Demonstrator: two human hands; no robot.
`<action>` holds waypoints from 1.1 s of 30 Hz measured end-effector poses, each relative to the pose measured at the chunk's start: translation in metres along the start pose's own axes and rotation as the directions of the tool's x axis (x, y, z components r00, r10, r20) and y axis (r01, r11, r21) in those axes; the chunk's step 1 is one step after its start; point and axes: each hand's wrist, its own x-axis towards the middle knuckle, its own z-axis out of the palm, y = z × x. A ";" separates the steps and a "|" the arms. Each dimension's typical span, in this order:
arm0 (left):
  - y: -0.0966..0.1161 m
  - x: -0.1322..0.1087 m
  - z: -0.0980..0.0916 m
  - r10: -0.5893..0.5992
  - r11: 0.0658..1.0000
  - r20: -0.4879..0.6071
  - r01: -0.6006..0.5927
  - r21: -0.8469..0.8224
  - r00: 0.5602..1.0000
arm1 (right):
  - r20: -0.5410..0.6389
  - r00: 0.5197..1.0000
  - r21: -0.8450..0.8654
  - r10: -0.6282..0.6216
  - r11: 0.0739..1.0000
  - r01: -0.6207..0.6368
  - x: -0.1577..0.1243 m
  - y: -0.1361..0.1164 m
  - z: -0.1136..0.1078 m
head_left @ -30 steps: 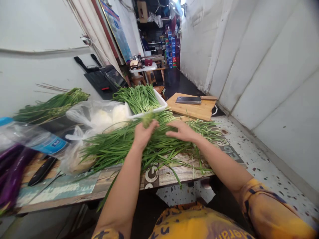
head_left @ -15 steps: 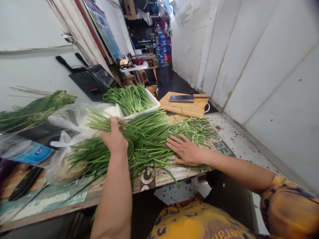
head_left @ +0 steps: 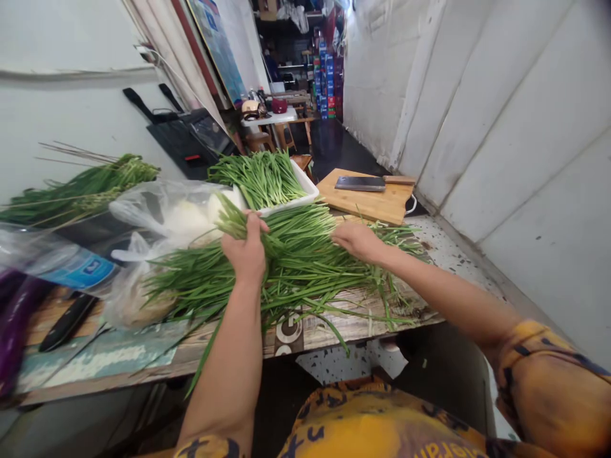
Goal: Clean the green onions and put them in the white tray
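My left hand (head_left: 245,248) is closed around a bunch of garlic chives (head_left: 232,218), their cut ends poking up past the thumb. Beneath and beside it lies a large heap of chives (head_left: 296,273), spread across the wooden-patterned table (head_left: 353,312). At the right end of that heap, my right hand (head_left: 358,242) has its fingers curled together by the pale stem ends. Whatever those fingers grip, if anything, is hidden. Loose leaf scraps (head_left: 394,296) lie under and around the right wrist. A white tray (head_left: 305,180) full of chives stands just beyond the left hand.
A cleaver (head_left: 360,183) rests on a wooden cutting board (head_left: 367,203) at the back right. To the left are plastic bags (head_left: 143,203), a black-handled knife (head_left: 69,323), a purple eggplant (head_left: 19,331) and more greens (head_left: 90,191). A white wall (head_left: 515,127) runs along the right.
My right hand has gone from lying flat with fingers spread to curled, shifting up toward the stem ends. My left hand still grips its bunch. The whole view has shifted slightly.
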 end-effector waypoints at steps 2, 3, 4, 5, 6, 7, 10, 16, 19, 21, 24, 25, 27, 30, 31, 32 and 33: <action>-0.002 -0.002 0.000 0.010 1.000 0.047 -0.010 0.001 0.999 | 0.181 0.981 -0.108 0.066 0.993 -0.047 0.024 0.002 -0.003; -0.002 -0.002 0.000 0.004 1.000 0.060 -0.003 -0.015 0.998 | 0.264 0.960 -0.156 0.088 0.987 -0.048 0.033 0.001 -0.004; -0.002 -0.002 0.000 -0.005 0.999 0.066 0.007 -0.033 0.998 | 0.335 0.937 -0.195 0.101 0.980 -0.036 0.040 -0.002 -0.004; -0.002 -0.002 -0.001 -0.013 0.999 0.065 0.016 -0.047 0.998 | 0.384 0.918 -0.222 0.098 0.975 -0.011 0.045 -0.005 -0.004; -0.001 -0.003 -0.001 -0.017 0.998 0.060 0.020 -0.052 0.998 | 0.414 0.906 -0.238 0.086 0.971 0.017 0.048 -0.008 -0.003; -0.001 -0.003 -0.002 -0.016 0.999 0.057 0.018 -0.044 0.998 | 0.428 0.902 -0.245 0.067 0.968 0.044 0.049 -0.010 -0.003; -0.001 -0.003 -0.003 0.008 0.998 0.093 -0.013 0.055 0.996 | 0.420 0.907 -0.224 -0.018 0.967 0.123 0.050 -0.011 -0.009; 0.000 -0.011 -0.003 -0.092 0.954 0.364 -0.023 0.300 0.927 | 0.114 0.983 -0.078 -0.142 0.985 0.151 0.047 -0.001 -0.053; -0.001 -0.018 0.002 -0.139 0.949 0.537 -0.042 0.311 0.832 | 0.020 0.992 0.127 -0.127 0.984 0.123 0.043 -0.002 -0.064; -0.003 -0.023 0.006 -0.126 0.956 0.625 -0.074 0.284 0.771 | -0.029 0.992 0.266 -0.124 0.956 0.127 0.040 -0.004 -0.063; -0.006 -0.026 0.011 -0.126 0.957 0.658 -0.083 0.277 0.742 | -0.083 0.990 0.375 -0.113 0.917 0.136 0.037 -0.004 -0.053; -0.006 -0.026 0.012 -0.137 0.956 0.653 -0.074 0.285 0.745 | -0.088 0.991 0.390 -0.105 0.911 0.131 0.037 -0.002 -0.050; -0.006 -0.026 0.012 -0.164 0.951 0.635 -0.049 0.304 0.755 | -0.082 0.995 0.400 -0.064 0.912 0.092 0.036 0.002 -0.045; -0.005 -0.024 0.012 -0.213 0.936 0.626 -0.026 0.350 0.750 | -0.054 0.997 0.354 0.054 0.935 -0.032 0.035 0.012 -0.040; -0.005 -0.023 0.012 -0.225 0.929 0.633 -0.032 0.368 0.740 | -0.053 0.993 0.318 0.102 0.945 -0.080 0.034 0.015 -0.039; -0.006 -0.022 0.011 -0.234 0.920 0.640 -0.045 0.389 0.732 | -0.060 0.986 0.273 0.154 0.953 -0.132 0.033 0.019 -0.038; -0.006 -0.021 0.010 -0.240 0.910 0.640 -0.061 0.410 0.730 | -0.071 0.974 0.223 0.215 0.955 -0.195 0.032 0.022 -0.037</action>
